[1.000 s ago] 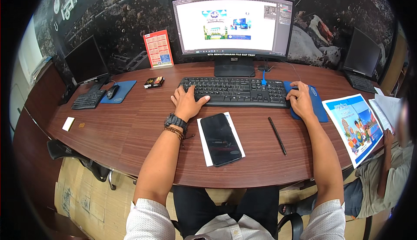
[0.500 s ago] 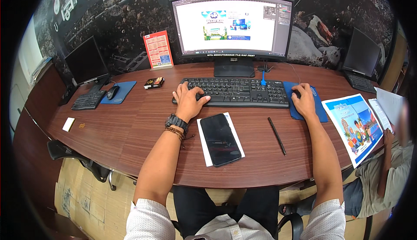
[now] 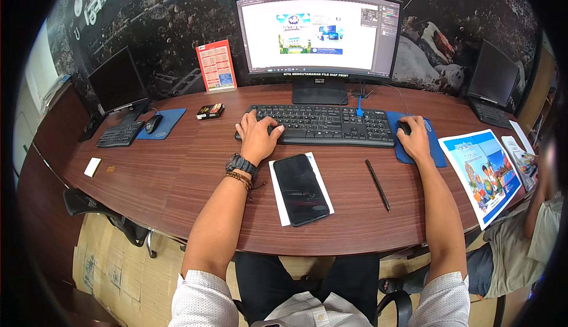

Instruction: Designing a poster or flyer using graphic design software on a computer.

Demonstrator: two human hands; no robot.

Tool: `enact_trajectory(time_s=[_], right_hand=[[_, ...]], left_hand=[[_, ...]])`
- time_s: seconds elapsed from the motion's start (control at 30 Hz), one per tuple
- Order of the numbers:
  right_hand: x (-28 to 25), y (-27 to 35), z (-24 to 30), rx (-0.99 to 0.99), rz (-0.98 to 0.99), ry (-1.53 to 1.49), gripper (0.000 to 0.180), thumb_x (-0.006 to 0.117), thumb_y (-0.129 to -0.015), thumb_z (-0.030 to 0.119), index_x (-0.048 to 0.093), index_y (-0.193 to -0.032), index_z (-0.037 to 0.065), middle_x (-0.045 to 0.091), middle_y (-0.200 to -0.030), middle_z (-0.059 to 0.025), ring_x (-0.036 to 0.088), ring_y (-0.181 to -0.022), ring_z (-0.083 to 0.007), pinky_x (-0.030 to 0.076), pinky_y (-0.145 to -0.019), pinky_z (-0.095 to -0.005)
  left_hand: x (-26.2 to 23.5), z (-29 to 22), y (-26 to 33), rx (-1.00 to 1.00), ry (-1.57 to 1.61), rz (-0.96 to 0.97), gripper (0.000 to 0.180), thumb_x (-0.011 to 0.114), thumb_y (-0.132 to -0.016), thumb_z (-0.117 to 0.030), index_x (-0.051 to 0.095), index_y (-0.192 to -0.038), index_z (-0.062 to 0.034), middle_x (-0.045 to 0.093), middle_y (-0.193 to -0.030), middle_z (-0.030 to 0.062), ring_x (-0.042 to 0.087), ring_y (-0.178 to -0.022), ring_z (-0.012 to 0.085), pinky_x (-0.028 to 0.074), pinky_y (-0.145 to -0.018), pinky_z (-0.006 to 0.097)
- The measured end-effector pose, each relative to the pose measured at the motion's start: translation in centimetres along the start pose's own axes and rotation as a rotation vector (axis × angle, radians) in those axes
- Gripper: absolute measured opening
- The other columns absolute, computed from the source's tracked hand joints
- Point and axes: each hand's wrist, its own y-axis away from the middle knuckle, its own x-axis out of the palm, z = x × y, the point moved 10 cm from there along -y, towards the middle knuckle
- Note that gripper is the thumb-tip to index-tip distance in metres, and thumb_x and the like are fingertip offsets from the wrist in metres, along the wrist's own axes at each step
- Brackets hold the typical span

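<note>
My left hand (image 3: 259,137) rests with fingers spread on the left end of a black keyboard (image 3: 331,127), a dark watch (image 3: 241,164) and beaded bracelets on its wrist. On the blue mouse pad (image 3: 436,150), my right hand (image 3: 416,140) is wrapped over a black mouse (image 3: 404,128), mostly hidden by the fingers. Behind the keyboard stands a wide monitor (image 3: 367,49), showing a colourful banner layout on a white page. Between my forearms a black smartphone (image 3: 300,189) lies on a white paper sheet (image 3: 280,205), with a black stylus-like pen (image 3: 377,185) to its right.
At left are a second monitor (image 3: 117,81), keyboard (image 3: 120,134) and mouse (image 3: 153,124). A red desk calendar (image 3: 217,66) stands behind a small dark box (image 3: 210,111). At right, a colourful printed sheet (image 3: 482,173) lies before a seated person (image 3: 523,253). A chair (image 3: 109,211) stands at left.
The person at the right has moved an arm, and the white paper held up there is lowered. My hands stay in place on the keyboard and mouse.
</note>
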Motion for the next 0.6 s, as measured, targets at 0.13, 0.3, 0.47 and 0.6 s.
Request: enact_trajectory(time_s=[0.13,0.3,0.47,0.6], right_hand=[[0.0,0.0,-0.4,0.026,-0.004,0.008,0.034,0.065,-0.081,0.02,0.067,-0.112,0.007,0.056,-0.119,-0.0154,0.058,-0.11,-0.036,0.048,-0.095,-0.0421],[0.1,-0.1,-0.5,-0.002,0.01,-0.016,0.032,0.066,-0.081,0.019,0.069,-0.11,0.007,0.057,-0.116,-0.015,0.059,-0.109,-0.035,0.048,-0.094,-0.0417],[-0.1,0.0,0.1,-0.023,0.008,-0.027,0.03,0.066,-0.079,0.018,0.069,-0.107,0.007,0.058,-0.113,-0.0149,0.059,-0.108,-0.0347,0.048,-0.094,-0.0415],[-0.1,-0.1,-0.1,-0.036,-0.005,-0.024,0.03,0.066,-0.079,0.018,0.069,-0.106,0.006,0.058,-0.113,-0.0149,0.059,-0.108,-0.0349,0.048,-0.094,-0.0419]], left_hand=[[-0.2,0.9,0.3,-0.067,-0.103,-0.064,0.041,0.071,-0.085,-0.04,0.069,-0.118,-0.0151,0.042,-0.14,0.0299,0.032,-0.135,0.0436,0.02,-0.111,0.056],[0.1,1.8,0.4,-0.188,-0.065,-0.001,0.052,0.07,-0.085,-0.04,0.063,-0.13,-0.0149,0.041,-0.141,0.0295,0.031,-0.135,0.0448,0.023,-0.11,0.056],[0.1,1.9,0.5,-0.19,-0.061,0.011,0.052,0.07,-0.085,-0.041,0.064,-0.128,-0.0137,0.041,-0.141,0.0295,0.031,-0.135,0.045,0.022,-0.111,0.057],[-0.1,1.2,0.4,-0.144,-0.108,-0.032,0.048,0.071,-0.084,-0.036,0.065,-0.125,-0.0104,0.044,-0.134,0.0259,0.033,-0.131,0.0452,0.023,-0.109,0.064]])
